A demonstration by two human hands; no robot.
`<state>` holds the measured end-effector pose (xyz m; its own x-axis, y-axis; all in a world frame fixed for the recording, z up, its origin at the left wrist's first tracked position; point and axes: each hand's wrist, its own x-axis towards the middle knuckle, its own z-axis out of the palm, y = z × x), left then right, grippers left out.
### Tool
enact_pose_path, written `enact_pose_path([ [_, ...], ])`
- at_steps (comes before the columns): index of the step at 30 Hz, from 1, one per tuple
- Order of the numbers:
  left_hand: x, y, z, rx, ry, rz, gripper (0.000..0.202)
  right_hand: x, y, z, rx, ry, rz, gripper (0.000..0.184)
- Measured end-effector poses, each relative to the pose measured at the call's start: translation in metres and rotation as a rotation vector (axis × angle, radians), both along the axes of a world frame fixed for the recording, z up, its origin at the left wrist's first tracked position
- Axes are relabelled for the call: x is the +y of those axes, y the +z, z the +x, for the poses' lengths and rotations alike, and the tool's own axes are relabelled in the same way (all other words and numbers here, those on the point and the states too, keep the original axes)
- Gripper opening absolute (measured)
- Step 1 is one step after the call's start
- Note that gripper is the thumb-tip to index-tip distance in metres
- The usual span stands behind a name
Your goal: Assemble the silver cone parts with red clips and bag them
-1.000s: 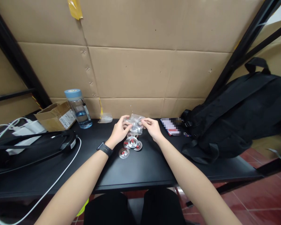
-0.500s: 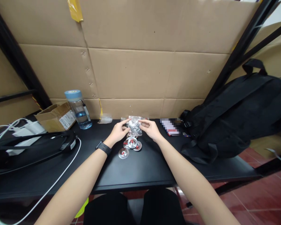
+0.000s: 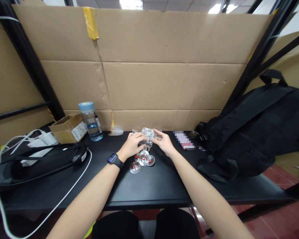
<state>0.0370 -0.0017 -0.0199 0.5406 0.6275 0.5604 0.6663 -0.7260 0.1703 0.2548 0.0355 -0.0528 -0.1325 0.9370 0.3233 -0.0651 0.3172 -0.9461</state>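
My left hand [image 3: 133, 146] and my right hand [image 3: 164, 142] both pinch a small crumpled clear plastic bag [image 3: 148, 135] of shiny metal parts, held just above the black table [image 3: 154, 186]. My left wrist wears a black smartwatch [image 3: 114, 160]. Directly below the bag, several round silver discs with red centres [image 3: 142, 160] lie in a loose cluster on the table, close to my left hand.
A water bottle with a blue lid [image 3: 90, 120] and a small open cardboard box [image 3: 69, 127] stand at the back left. A black headset with white cables [image 3: 37, 161] lies left. A black backpack [image 3: 259, 132] fills the right. Cardboard sheets [image 3: 149, 73] wall the back.
The camera has tilted up, showing more of the cardboard wall. Both hands have lowered the bag slightly towards the discs and kept hold of it.
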Motion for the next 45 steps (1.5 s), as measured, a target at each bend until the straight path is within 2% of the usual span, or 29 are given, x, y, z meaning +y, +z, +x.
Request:
enact_pose_path([
  [3,0.004,0.002,-0.003,0.032,0.051,0.059,0.018,0.0,-0.002,-0.002,0.038,0.052,0.022,0.082],
  [5,0.009,0.005,-0.013,0.053,0.129,0.076,0.019,0.001,-0.003,-0.002,0.037,0.057,0.027,0.079],
  [7,0.014,0.008,-0.031,0.045,0.268,0.081,0.015,0.003,-0.004,-0.001,0.011,0.021,0.019,0.071],
  [10,0.022,0.008,-0.065,-0.009,0.543,0.08,0.01,0.005,-0.004,0.001,-0.05,-0.022,-0.006,0.062],
  [12,0.027,0.003,-0.085,-0.012,0.687,0.05,0.01,0.005,-0.003,0.002,-0.087,-0.026,-0.002,0.057],
  [14,0.033,-0.006,-0.099,0.014,0.756,0.0,0.014,0.006,-0.004,0.002,-0.118,-0.029,0.019,0.053],
  [17,0.044,-0.02,-0.106,0.051,0.83,-0.095,0.029,0.007,-0.006,0.0,-0.139,-0.034,0.051,0.046],
  [21,0.06,-0.035,-0.106,0.09,0.847,-0.226,0.043,0.01,-0.009,-0.001,-0.155,-0.038,0.062,0.043],
  [25,0.064,-0.04,-0.106,0.098,0.879,-0.232,0.045,0.011,-0.011,-0.001,-0.209,-0.052,0.057,0.043],
  [29,0.057,-0.037,-0.1,0.141,0.888,-0.117,0.043,0.009,-0.009,-0.003,-0.259,-0.055,0.049,0.044],
  [32,0.054,-0.034,-0.088,0.237,0.783,-0.004,0.038,0.006,-0.008,-0.003,-0.296,-0.062,0.054,0.04],
  [34,0.055,-0.032,-0.081,0.284,0.725,-0.001,0.033,0.006,-0.008,-0.003,-0.317,-0.065,0.065,0.036],
  [36,0.058,-0.03,-0.077,0.295,0.727,-0.011,0.03,0.007,-0.009,-0.003,-0.329,-0.065,0.084,0.034],
  [41,0.07,-0.02,-0.088,0.309,0.776,-0.018,0.035,0.008,-0.009,-0.002,-0.362,-0.094,0.158,0.028],
  [45,0.082,-0.018,-0.103,0.321,0.783,-0.045,0.033,0.006,-0.004,-0.002,-0.495,-0.109,0.29,0.022],
])
